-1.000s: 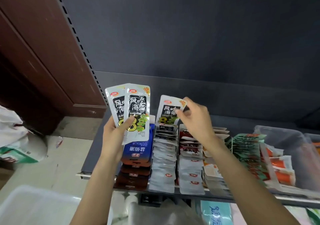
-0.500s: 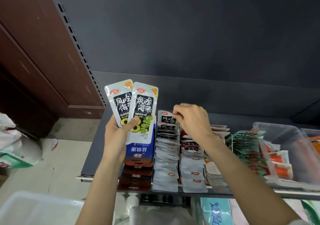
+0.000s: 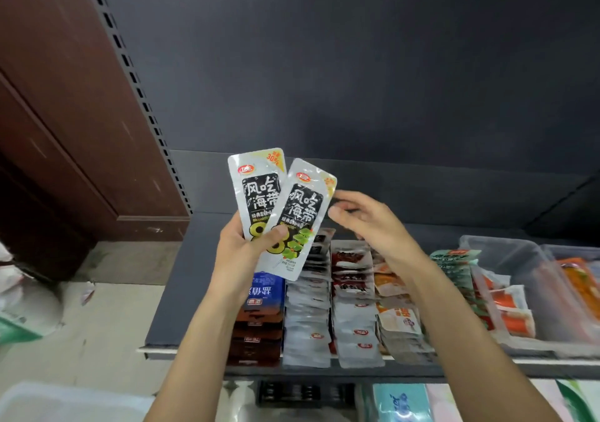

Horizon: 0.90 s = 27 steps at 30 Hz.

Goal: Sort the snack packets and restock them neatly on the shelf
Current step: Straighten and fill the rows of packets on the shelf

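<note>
My left hand (image 3: 242, 256) holds two silver kelp snack packets (image 3: 285, 209) fanned upright above the left part of the dark shelf (image 3: 181, 275). Each packet has a black label and green and yellow art at the bottom. My right hand (image 3: 370, 223) hovers just right of the packets with fingers spread and nothing in it. Below the hands, rows of packets lie overlapping on the shelf: a blue and brown row (image 3: 259, 321), a silver row (image 3: 306, 317), a silver and red row (image 3: 352, 298) and an orange and white row (image 3: 394, 308).
Green packets (image 3: 454, 266) and a clear plastic bin (image 3: 526, 279) with orange packets stand at the right of the shelf. A brown wooden panel (image 3: 65, 113) is at the left. A white container (image 3: 65, 402) sits on the floor at bottom left.
My right hand set its packet on the back of the silver row, let go, and rose empty toward the packets in my left hand. The left hand shifted right and up.
</note>
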Each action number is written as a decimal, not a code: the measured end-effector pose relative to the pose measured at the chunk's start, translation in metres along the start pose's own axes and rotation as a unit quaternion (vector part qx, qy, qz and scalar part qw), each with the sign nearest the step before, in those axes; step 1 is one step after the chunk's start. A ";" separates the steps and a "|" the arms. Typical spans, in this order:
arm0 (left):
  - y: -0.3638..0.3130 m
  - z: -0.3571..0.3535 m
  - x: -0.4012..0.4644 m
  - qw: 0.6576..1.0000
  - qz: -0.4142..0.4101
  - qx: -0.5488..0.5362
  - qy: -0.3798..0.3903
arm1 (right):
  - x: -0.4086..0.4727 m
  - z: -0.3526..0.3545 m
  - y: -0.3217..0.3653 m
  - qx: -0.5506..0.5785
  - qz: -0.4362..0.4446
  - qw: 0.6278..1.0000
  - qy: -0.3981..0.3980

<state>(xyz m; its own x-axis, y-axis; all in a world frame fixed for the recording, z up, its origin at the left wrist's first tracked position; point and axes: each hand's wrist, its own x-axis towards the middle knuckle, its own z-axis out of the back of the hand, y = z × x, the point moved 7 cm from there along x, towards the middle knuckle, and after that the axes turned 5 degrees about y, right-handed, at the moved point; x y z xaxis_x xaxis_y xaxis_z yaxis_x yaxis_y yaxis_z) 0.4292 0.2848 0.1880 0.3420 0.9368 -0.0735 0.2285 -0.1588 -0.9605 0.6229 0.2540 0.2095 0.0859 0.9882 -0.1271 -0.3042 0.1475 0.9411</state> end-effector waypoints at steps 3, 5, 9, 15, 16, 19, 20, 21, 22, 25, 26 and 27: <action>-0.004 -0.018 0.003 0.996 -0.010 0.057 0.062 | -0.016 -0.004 0.022 0.069 0.049 0.996 0.003; -0.006 -0.028 0.005 0.990 -0.025 0.102 0.097 | -0.021 0.001 0.028 0.074 0.075 0.994 -0.029; -0.012 -0.042 0.005 0.967 -0.074 0.196 0.142 | -0.026 0.008 0.024 0.098 0.078 0.990 -0.064; -0.009 -0.054 0.009 0.938 -0.133 0.271 0.172 | -0.034 0.028 0.019 0.088 0.078 0.985 -0.127; -0.008 -0.047 0.013 0.937 -0.142 0.285 0.142 | -0.037 0.039 0.020 0.099 0.088 0.979 -0.157; 0.008 -0.022 0.027 0.898 -0.109 0.416 0.095 | -0.041 0.074 0.020 0.142 0.114 0.956 -0.229; 0.020 -0.019 0.030 0.868 -0.088 0.474 0.120 | -0.040 0.079 0.019 0.145 0.119 0.954 -0.234; 0.032 -0.017 0.031 0.838 -0.070 0.520 0.149 | -0.037 0.082 0.017 0.144 0.123 0.953 -0.235; 0.043 -0.017 0.031 0.818 -0.062 0.547 0.168 | -0.033 0.083 0.015 0.142 0.129 0.953 -0.236; 0.050 -0.014 0.027 0.816 -0.125 0.547 0.143 | -0.021 0.077 0.009 0.125 0.142 0.952 -0.242; 0.048 -0.013 0.025 0.816 -0.160 0.540 0.131 | -0.016 0.073 0.007 0.115 0.145 0.954 -0.235; 0.046 -0.011 0.024 0.818 -0.188 0.529 0.121 | -0.011 0.067 0.007 0.102 0.146 0.959 -0.221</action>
<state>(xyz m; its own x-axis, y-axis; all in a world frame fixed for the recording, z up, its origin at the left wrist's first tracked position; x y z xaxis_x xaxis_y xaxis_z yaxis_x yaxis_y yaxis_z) 0.4584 0.2967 0.1453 0.6284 0.7480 0.2135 -0.5149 0.6057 -0.6067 0.6836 0.2411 0.2383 0.4323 0.8653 0.2538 -0.1877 -0.1890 0.9639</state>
